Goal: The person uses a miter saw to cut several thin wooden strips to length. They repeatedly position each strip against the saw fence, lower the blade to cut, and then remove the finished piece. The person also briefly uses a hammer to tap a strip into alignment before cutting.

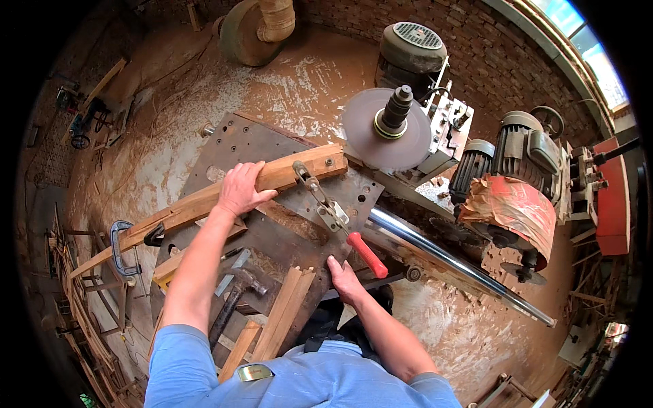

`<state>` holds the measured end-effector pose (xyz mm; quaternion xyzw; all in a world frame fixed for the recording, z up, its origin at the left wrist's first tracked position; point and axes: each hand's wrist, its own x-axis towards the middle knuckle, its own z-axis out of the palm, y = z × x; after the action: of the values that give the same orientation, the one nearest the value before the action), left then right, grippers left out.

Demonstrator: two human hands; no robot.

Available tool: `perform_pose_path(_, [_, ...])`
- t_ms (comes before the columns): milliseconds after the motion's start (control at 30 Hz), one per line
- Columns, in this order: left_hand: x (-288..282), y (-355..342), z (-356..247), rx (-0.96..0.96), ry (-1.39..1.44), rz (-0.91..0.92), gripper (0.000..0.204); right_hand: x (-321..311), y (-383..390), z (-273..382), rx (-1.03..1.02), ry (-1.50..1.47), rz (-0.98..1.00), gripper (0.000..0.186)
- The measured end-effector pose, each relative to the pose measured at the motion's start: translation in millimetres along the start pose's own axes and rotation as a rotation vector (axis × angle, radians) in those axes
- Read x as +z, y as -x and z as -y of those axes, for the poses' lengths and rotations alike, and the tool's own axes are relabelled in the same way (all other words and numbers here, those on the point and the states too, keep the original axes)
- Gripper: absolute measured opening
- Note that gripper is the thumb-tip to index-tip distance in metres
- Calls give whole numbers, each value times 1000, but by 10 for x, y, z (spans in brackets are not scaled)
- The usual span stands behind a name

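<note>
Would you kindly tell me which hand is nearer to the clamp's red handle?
Right. The right hand touches the metal plate, just below and left of the red handle; the left hand is farther up and left, on the long wooden beam.

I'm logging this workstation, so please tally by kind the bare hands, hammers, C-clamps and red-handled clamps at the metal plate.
Hands (left hand, right hand): 2
Hammer: 1
C-clamp: 1
Red-handled clamp: 1
Total: 5

Long wooden beam, slantwise across the dark metal plate
</note>
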<state>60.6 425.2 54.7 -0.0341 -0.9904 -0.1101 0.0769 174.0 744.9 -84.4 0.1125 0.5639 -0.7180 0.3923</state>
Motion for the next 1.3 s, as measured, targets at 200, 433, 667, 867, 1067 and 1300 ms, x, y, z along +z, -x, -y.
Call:
perform_pose_path(200, [-465, -276, 589, -450, -92, 536, 56, 318, -136, 214, 5, 167, -102, 81])
perform_pose_path(433, [-487, -233, 1106, -472, 106, 618, 55, 445, -224, 225, -8, 86, 10, 68])
perform_pose_path(667, [-1203, 315, 902, -249, -85, 157, 42, 617, 4, 604, 121, 94, -123, 59])
perform_pose_path(867, [-1683, 1736, 451, -522, -16, -123, 44, 539, -155, 417, 154, -11, -74, 79])
perform_pose_path(1067, [-1752, 3001, -522, -732, 145, -308, 44, 440, -262, 286, 131, -54, 4, 54])
perform_pose_path(1300, [-1789, 4062, -1844, -963, 21, -386, 46, 458, -32, 350, 90, -72, 113, 56])
